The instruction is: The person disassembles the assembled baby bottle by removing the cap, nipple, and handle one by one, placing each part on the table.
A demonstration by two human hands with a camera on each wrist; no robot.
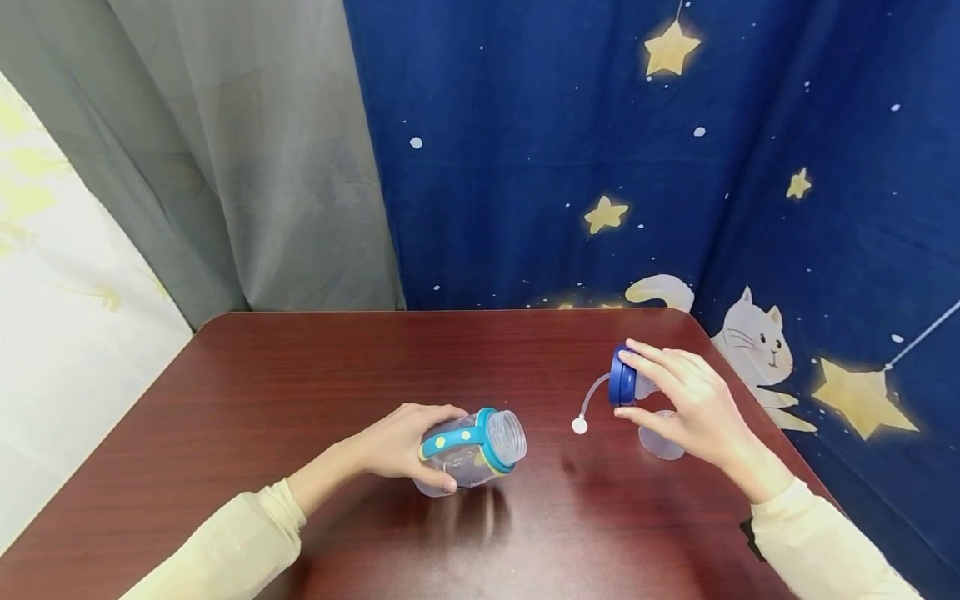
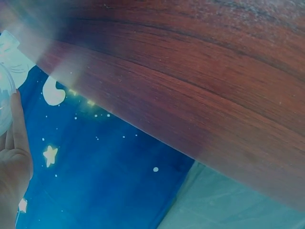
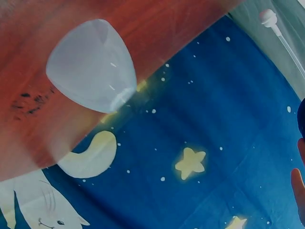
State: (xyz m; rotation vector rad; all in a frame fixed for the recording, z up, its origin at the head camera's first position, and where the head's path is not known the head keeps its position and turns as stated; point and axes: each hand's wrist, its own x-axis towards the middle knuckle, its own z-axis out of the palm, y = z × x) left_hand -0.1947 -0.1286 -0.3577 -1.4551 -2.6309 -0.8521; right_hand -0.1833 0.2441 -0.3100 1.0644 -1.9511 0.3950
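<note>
Though clear, a bottle (image 1: 467, 467) with teal collar (image 1: 487, 452).

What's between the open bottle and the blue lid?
In the head view, the thin straw and its white end, reaching from the blue lid but short of the bottle; otherwise just tabletop.

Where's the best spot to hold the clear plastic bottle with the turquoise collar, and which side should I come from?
I'd hold the clear bottle round its body, coming from the left, as the left hand does. It tilts with its open, ridged neck pointing right, so that grip should leave the opening uncovered.
</note>
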